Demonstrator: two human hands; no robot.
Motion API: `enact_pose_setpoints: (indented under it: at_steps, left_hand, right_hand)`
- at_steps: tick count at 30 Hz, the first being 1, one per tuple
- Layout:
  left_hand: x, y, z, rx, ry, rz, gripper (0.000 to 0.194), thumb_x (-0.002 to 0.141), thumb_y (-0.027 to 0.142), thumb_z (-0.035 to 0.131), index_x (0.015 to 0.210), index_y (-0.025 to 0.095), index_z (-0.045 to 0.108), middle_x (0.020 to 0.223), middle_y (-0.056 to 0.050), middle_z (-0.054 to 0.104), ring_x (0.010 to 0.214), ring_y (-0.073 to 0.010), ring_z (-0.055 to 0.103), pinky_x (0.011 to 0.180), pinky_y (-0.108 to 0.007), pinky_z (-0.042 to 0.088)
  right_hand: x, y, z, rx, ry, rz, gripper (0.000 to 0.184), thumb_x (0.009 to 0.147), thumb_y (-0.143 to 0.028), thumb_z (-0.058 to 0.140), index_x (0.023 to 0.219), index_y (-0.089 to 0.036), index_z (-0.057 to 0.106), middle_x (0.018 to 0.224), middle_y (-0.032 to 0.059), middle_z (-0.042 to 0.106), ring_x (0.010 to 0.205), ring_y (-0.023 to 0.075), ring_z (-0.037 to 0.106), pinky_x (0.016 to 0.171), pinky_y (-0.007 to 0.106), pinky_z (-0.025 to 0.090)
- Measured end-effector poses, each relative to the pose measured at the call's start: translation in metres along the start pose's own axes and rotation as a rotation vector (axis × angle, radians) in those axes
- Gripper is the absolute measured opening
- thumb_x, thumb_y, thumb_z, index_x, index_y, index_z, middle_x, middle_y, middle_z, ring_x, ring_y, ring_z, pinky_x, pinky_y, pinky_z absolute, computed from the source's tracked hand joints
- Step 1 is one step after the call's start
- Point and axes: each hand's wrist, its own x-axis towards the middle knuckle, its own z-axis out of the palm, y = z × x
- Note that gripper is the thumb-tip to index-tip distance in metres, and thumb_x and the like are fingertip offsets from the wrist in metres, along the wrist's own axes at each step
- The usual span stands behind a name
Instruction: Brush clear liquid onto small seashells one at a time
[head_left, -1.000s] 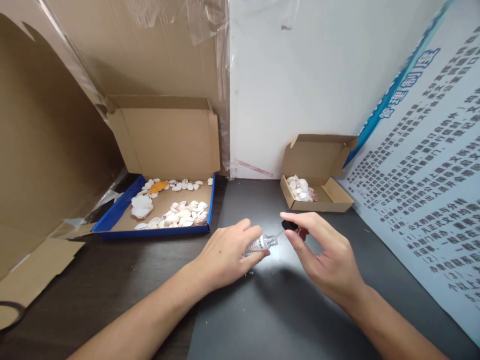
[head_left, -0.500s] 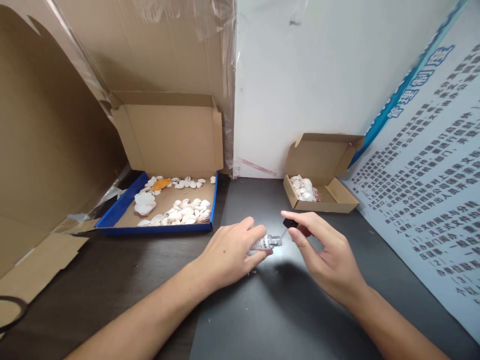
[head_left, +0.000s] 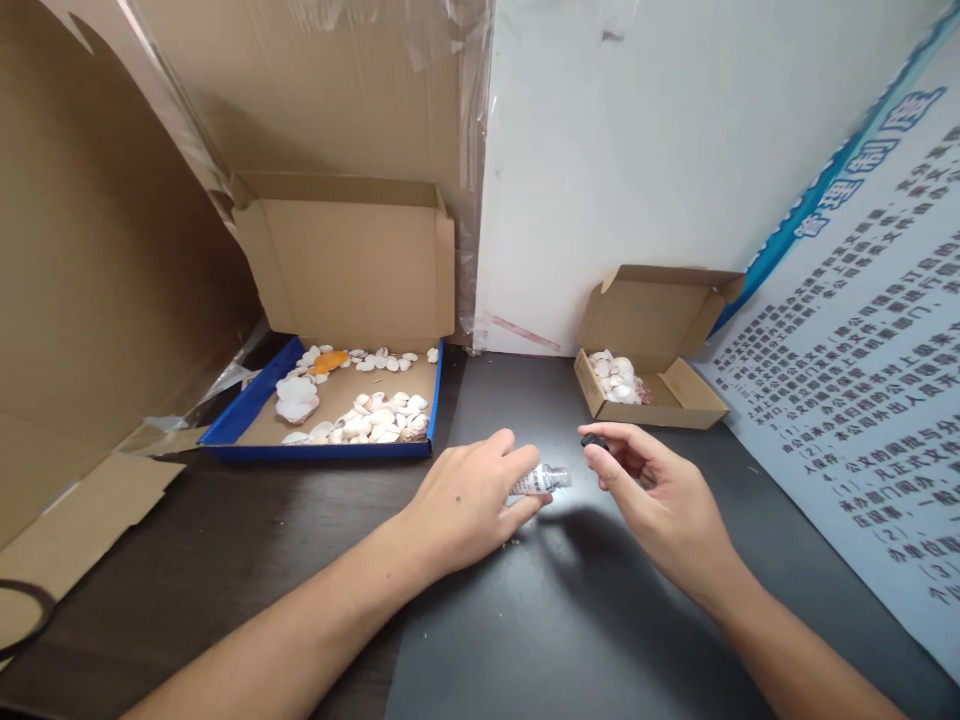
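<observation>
- At 6 o'clock from the bottle [head_left: 541, 480], a dark mat [head_left: 480, 620] runs toward the wearer; the brown bench [head_left: 285, 540] shows at 8 o'clock.
- At 9 o'clock from the bottle, the left hand [head_left: 472, 495] pinches its labelled body between thumb and fingers. The bottle is tipped well over, its uncapped neck pointing to 3 o'clock; whether it touches the mat I cannot tell.
- At 3 o'clock, the right hand [head_left: 664, 490] has thumb and forefinger closed on a small black cap [head_left: 593, 441], which sits at 2 o'clock from the bottle, near the mouth but apart from it.
- The newest change is at the cap: half a second ago a thin stem slanted from it toward the neck; now no stem shows. It may be turned away or behind the fingers. I judge the bottle to be fully open, with cap and container handled as separate pieces.
- Farther off at 10 o'clock, the blue-walled box [head_left: 319, 452] holds white shells [head_left: 382, 418] and an orange shell [head_left: 330, 361]; at 2 o'clock the small box [head_left: 660, 414] holds pale shells [head_left: 619, 378]. Both boxes lie farther right in view than in the earlier frames, probably because the head turned; their contents look the same.
</observation>
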Motion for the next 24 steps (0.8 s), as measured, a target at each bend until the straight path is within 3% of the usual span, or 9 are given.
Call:
enact_pose_setpoints:
  at_steps: [8, 13, 21, 24]
  left_hand:
    - [0.0005, 0.0013, -0.0013, 0.005, 0.001, -0.017, 0.031, 0.094, 0.049, 0.044, 0.086, 0.020, 0.050, 0.083, 0.001, 0.050, 0.067, -0.0115, 0.049, 0.058, -0.026, 0.025]
    - [0.0002, 0.0022, -0.0008, 0.029, -0.011, -0.016, 0.030, 0.093, 0.049, 0.045, 0.088, 0.020, 0.052, 0.085, 0.000, 0.052, 0.069, -0.0123, 0.052, 0.058, -0.026, 0.027]
    - [0.0006, 0.0014, 0.0002, 0.024, -0.019, -0.011, 0.030, 0.093, 0.049, 0.045, 0.090, 0.020, 0.053, 0.088, 0.000, 0.052, 0.068, -0.0114, 0.052, 0.057, -0.025, 0.028]
    - [0.0006, 0.0013, -0.0007, 0.001, -0.039, -0.017, 0.031, 0.094, 0.050, 0.042, 0.091, 0.020, 0.053, 0.089, 0.000, 0.053, 0.068, -0.0113, 0.052, 0.058, -0.025, 0.028]
  right_hand:
    - [-0.0023, -0.0037, -0.0027, -0.084, 0.004, -0.224, 0.016, 0.096, -0.027, 0.058, 0.109, -0.023, 0.066, 0.086, 0.0030, 0.063, 0.073, 0.0179, 0.058, 0.069, 0.030, 0.048]
    - [-0.0007, -0.0068, -0.0054, -0.134, -0.023, -0.319, 0.018, 0.097, -0.023, 0.056, 0.113, -0.023, 0.064, 0.082, 0.0026, 0.060, 0.071, 0.0184, 0.056, 0.069, 0.031, 0.047]
    - [0.0022, -0.0012, -0.0070, -0.124, 0.011, -0.209, 0.020, 0.097, -0.031, 0.053, 0.109, -0.022, 0.066, 0.088, 0.0044, 0.064, 0.075, 0.0204, 0.058, 0.069, 0.031, 0.048]
    - [0.0031, 0.0005, -0.0069, -0.085, 0.009, -0.126, 0.021, 0.096, -0.035, 0.054, 0.106, -0.022, 0.067, 0.081, 0.0022, 0.061, 0.071, 0.0188, 0.057, 0.067, 0.030, 0.047]
